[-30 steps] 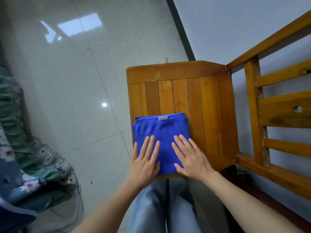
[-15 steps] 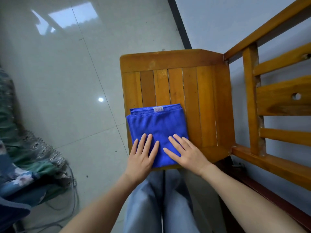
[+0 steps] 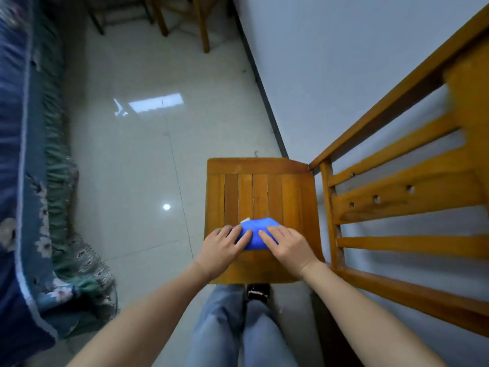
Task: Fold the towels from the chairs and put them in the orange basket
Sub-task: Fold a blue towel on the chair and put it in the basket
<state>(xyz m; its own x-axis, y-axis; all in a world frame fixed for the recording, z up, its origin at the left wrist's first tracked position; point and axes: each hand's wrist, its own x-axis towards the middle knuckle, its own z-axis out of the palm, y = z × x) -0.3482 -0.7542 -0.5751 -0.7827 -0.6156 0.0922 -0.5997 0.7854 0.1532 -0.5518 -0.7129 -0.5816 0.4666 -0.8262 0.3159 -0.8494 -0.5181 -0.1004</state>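
We are pressing our left hand [image 3: 223, 246] and right hand [image 3: 287, 246] flat, fingers spread, onto a folded blue towel [image 3: 258, 233] lying on the wooden chair seat [image 3: 260, 190]. The towel is now showing smaller than half a second ago, a white tag poking out. A patterned bedspread [image 3: 39, 207] is hanging at left; more chair legs [image 3: 203, 25] are standing ahead.
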